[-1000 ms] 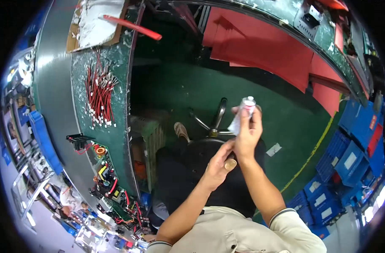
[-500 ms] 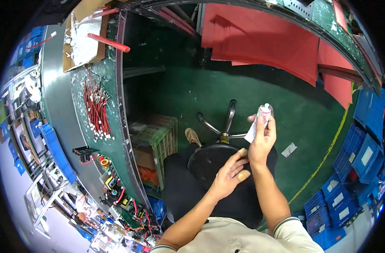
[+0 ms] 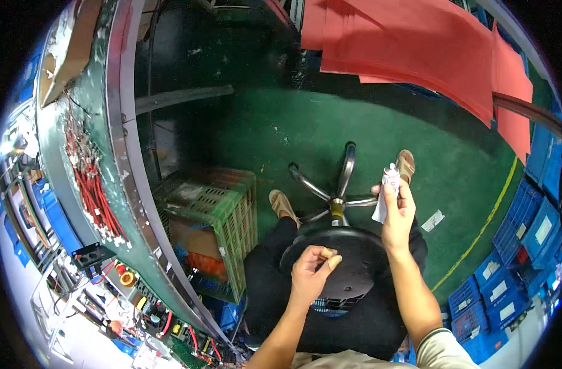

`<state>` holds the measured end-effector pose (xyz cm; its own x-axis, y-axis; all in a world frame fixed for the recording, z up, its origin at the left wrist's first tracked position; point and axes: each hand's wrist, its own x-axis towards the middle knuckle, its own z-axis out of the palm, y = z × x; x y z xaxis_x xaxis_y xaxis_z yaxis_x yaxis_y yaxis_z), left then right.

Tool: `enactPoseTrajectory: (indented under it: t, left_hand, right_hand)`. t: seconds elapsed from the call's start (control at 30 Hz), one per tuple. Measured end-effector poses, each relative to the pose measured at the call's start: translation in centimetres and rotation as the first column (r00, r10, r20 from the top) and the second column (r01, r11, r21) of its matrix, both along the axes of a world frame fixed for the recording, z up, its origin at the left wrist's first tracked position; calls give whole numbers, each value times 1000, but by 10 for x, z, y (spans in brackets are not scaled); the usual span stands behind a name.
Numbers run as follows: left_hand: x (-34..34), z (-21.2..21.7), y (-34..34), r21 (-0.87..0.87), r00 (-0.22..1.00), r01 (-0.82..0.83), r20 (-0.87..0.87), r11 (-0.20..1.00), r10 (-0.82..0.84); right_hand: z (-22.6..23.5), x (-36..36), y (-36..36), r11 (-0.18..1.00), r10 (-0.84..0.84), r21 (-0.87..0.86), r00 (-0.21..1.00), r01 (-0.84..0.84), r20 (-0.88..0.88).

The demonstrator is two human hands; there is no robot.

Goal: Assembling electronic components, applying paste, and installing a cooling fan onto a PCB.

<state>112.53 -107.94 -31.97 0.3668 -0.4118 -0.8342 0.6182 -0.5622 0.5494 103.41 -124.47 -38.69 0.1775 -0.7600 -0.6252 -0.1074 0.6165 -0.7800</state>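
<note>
Upright in my right hand (image 3: 399, 218) is a white squeeze tube (image 3: 390, 178) with red markings and a small nozzle on top; my fingers and thumb are closed round it. My left hand (image 3: 310, 272) is apart from it, over the black round stool seat (image 3: 336, 243), with fingers curled and the thumb near the index finger. Yellowish finger cots (image 3: 334, 262) cover its thumb and a fingertip. Whether something small sits in that pinch I cannot make out.
At left, a green bench (image 3: 118, 178) carries red wire bundles (image 3: 96, 190) and circuit boards (image 3: 151, 313). A green plastic crate (image 3: 231, 215) stands beneath its edge. Red sheets (image 3: 410, 49) overhang at the top; blue bins (image 3: 496, 286) line the right. Chrome stool legs (image 3: 345, 172) rise ahead.
My left hand has moved away from the right, down and leftward, and its fingers have curled in. The tube stays in my right hand. My view has shifted, bringing both shoes into sight.
</note>
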Motion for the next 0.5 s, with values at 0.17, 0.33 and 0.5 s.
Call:
enactPoseTrajectory:
  t: [0.17, 0.33, 0.5]
  left_hand:
    - [23, -32, 40, 155, 952, 122, 260, 980, -160]
    - [26, -61, 75, 92, 868, 146, 466, 985, -173]
    - [21, -75, 80, 58, 825, 144, 544, 988, -152]
  right_hand:
    - [-31, -21, 32, 989, 137, 61, 988, -133, -70]
    - [-53, -35, 54, 975, 208, 100, 974, -199, -86]
    - [-60, -37, 56, 979, 181, 111, 979, -170, -90]
